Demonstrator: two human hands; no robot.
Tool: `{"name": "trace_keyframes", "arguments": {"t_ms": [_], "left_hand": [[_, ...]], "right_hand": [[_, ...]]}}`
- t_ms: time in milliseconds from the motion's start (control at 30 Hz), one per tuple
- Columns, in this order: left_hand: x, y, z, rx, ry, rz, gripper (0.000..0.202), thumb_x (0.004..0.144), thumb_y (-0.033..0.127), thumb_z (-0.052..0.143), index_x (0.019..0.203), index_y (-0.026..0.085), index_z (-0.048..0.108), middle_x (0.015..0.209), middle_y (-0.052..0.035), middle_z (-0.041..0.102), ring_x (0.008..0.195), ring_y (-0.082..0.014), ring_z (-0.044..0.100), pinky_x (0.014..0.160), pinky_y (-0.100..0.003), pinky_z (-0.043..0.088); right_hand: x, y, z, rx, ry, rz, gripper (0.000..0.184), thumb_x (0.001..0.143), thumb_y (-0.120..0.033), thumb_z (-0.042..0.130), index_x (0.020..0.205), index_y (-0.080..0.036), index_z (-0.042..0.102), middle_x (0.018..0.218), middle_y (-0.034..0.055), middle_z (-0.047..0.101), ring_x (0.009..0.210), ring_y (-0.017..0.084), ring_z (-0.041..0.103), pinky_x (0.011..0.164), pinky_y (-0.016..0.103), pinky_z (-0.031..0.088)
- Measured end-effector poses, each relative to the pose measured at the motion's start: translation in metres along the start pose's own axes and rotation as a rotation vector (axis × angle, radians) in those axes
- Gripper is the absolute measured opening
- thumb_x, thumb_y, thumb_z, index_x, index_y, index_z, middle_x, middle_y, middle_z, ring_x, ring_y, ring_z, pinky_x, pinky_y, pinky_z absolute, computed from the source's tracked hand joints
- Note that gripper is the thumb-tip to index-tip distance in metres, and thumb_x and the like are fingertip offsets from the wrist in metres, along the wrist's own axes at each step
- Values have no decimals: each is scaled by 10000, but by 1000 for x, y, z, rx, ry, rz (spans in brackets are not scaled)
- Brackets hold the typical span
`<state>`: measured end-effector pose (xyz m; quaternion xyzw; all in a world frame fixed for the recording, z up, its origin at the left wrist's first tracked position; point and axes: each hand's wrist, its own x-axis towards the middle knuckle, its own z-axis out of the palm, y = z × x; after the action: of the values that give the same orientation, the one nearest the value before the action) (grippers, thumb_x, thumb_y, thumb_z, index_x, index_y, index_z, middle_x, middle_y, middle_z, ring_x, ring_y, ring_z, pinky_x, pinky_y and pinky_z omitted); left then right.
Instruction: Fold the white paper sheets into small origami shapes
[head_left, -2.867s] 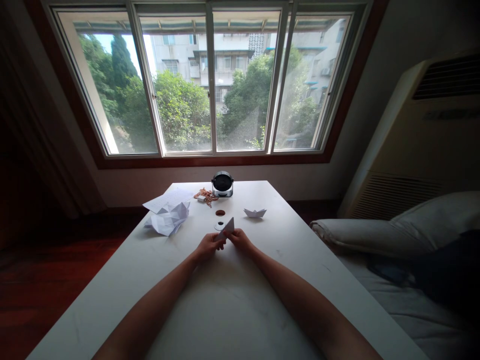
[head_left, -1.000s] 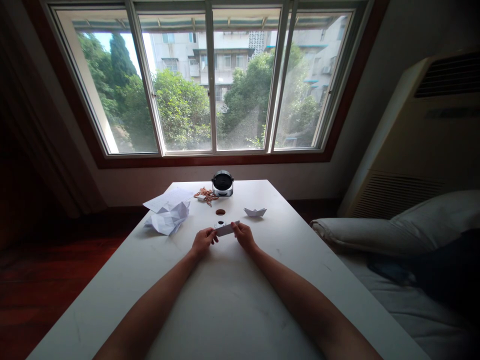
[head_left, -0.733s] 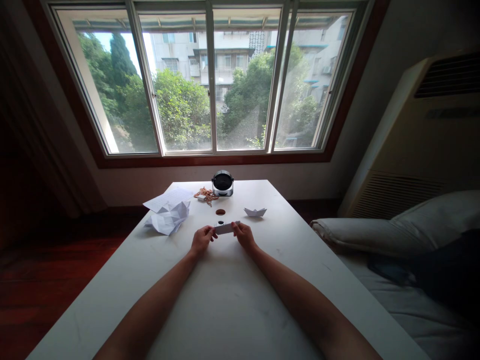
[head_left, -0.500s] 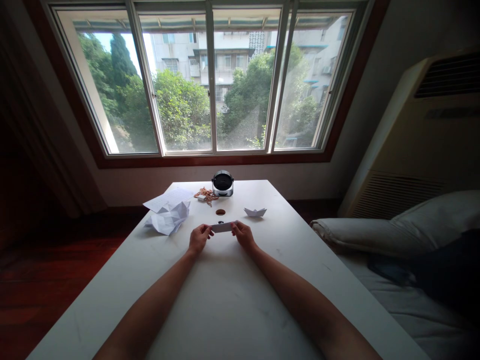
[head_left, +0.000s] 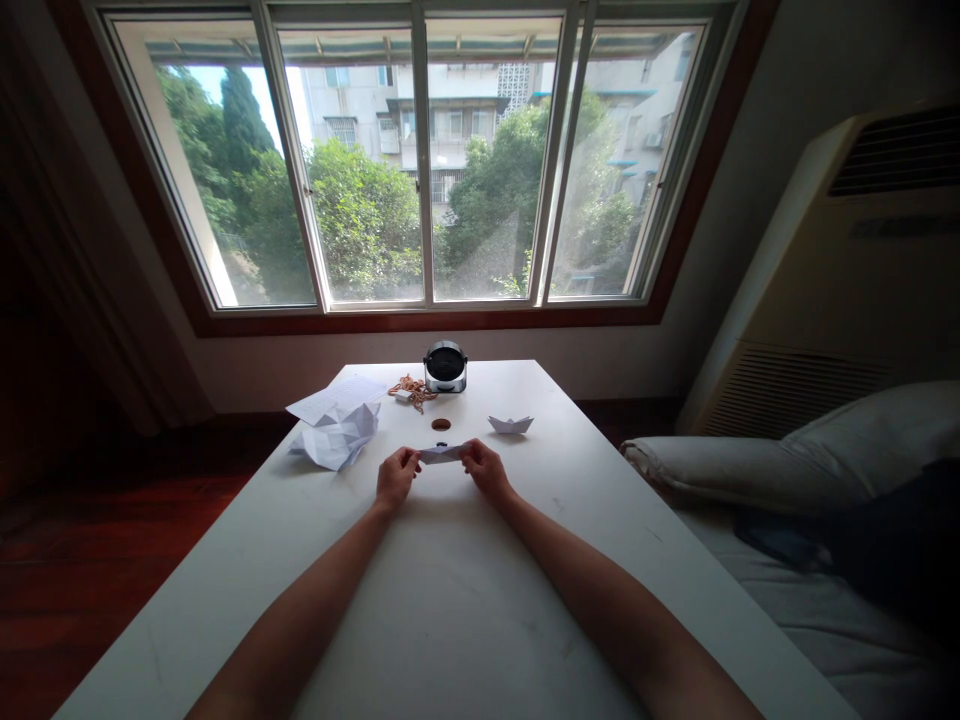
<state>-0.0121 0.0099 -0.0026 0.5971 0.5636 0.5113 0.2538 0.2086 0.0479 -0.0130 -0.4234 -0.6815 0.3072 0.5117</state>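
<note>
The left hand (head_left: 396,478) and right hand (head_left: 486,470) pinch opposite ends of a folded white paper (head_left: 442,455) over a long white rectangular table (head_left: 465,610), facing a brown-trimmed four-pane glass window (head_left: 421,170).

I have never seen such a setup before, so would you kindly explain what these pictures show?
There is no robot here, just a person's bare left hand and right hand, seen by one camera worn on the head, looking forward and down. The hands hold opposite ends of a small folded white paper piece over a white table. On the table's right side lies a white folded-paper boat; on its left, creased white paper in front of a flat white paper sheet. Toward the far end are a tangled orange-brown cord and a round black-and-silver object.
</note>
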Motion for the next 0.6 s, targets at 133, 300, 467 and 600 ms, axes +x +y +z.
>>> {"name": "trace_keyframes", "arguments": {"t_ms": [133, 300, 467, 600], "left_hand": [[1, -4, 1, -22, 18, 12, 309, 872, 468, 534, 937, 194, 660, 750, -29, 688, 641, -157, 620, 617, -259, 482], [1, -6, 0, 75, 49, 50, 246, 866, 406, 559, 940, 203, 676, 777, -28, 686, 660, -159, 612, 626, -260, 470], [1, -4, 0, 116, 104, 117, 183, 860, 337, 577, 933, 206, 682, 869, -52, 697, 765, -176, 628, 709, -283, 495], [0, -1, 0, 124, 99, 168, 166, 863, 310, 574, 943, 210, 680, 918, -63, 690, 802, -183, 630, 706, -288, 501]], "right_hand": [[-1, 1, 1, -5, -21, -16, 220, 826, -372, 554, 918, -198, 653, 631, -20, 601, 548, 137, 518, 549, 241, 433], [-2, -1, 1, -18, -5, -21, 306, 830, -408, 578, 1035, -198, 664, 638, -14, 607, 553, 146, 520, 539, 243, 423], [-4, -6, -1, -89, -41, -75, 281, 833, -384, 575, 1010, -201, 694, 620, -13, 599, 561, 153, 522, 552, 246, 416], [-6, -12, -1, -116, -64, -118, 272, 828, -370, 579, 996, -200, 709, 647, -1, 621, 575, 154, 521, 565, 249, 406]]}}
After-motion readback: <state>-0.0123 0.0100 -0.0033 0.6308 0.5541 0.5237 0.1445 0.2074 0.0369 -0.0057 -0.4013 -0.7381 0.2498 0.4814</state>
